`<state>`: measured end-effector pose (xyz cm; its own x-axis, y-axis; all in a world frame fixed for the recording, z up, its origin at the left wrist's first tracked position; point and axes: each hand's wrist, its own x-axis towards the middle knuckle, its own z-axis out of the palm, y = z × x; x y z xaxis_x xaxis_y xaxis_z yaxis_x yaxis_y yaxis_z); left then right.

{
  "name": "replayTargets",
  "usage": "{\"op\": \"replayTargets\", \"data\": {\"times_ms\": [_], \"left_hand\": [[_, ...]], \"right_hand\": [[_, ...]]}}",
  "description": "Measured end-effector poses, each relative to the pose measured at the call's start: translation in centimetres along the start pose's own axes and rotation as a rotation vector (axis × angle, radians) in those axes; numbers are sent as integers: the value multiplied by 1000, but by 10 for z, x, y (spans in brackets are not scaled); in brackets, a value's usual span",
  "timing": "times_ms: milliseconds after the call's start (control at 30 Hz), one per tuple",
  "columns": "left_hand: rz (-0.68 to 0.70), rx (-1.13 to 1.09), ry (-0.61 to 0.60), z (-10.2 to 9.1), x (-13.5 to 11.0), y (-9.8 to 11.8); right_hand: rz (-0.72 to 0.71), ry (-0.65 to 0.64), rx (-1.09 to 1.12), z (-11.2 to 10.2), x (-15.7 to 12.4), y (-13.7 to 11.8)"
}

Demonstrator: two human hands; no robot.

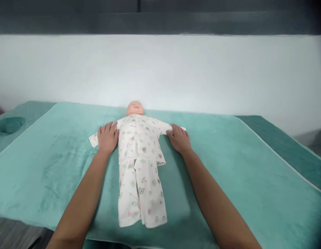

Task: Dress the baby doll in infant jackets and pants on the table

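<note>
A baby doll [135,108] lies on its back in the middle of the green cloth, its head towards the wall. It wears a white printed long-sleeved top [139,138] and matching white trousers [142,193]; its hands and feet do not show. My left hand [107,137] rests flat over the sleeve on the left, whose cuff [93,140] sticks out beyond my fingers. Across the doll, my right hand [179,138] lies with outstretched fingers on the other sleeve, near its end. Both sleeves are spread out sideways.
A green cloth [228,180] covers the table, with some wrinkles at the left. Behind it stands a white wall [160,69] with a dark band above. Grey flooring [15,231] shows at the lower left.
</note>
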<state>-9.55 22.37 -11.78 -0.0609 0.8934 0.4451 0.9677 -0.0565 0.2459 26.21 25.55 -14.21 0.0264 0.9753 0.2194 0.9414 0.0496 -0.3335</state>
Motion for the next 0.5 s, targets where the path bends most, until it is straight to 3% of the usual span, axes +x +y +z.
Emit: {"op": "replayTargets", "data": {"times_ms": [133,267,400,500], "left_hand": [[-75,104,-57,-17,-25,-36],[-236,140,-72,-35,-47,-64],[-366,168,-3,-46,-64,-64],[-341,178,-12,-49,-69,-55]], "right_hand": [[15,-73,-94,-12,-19,40],[86,-28,-106,-16,-31,53],[199,65,-37,-17,-27,48],[257,107,22,-18,-17,44]]}}
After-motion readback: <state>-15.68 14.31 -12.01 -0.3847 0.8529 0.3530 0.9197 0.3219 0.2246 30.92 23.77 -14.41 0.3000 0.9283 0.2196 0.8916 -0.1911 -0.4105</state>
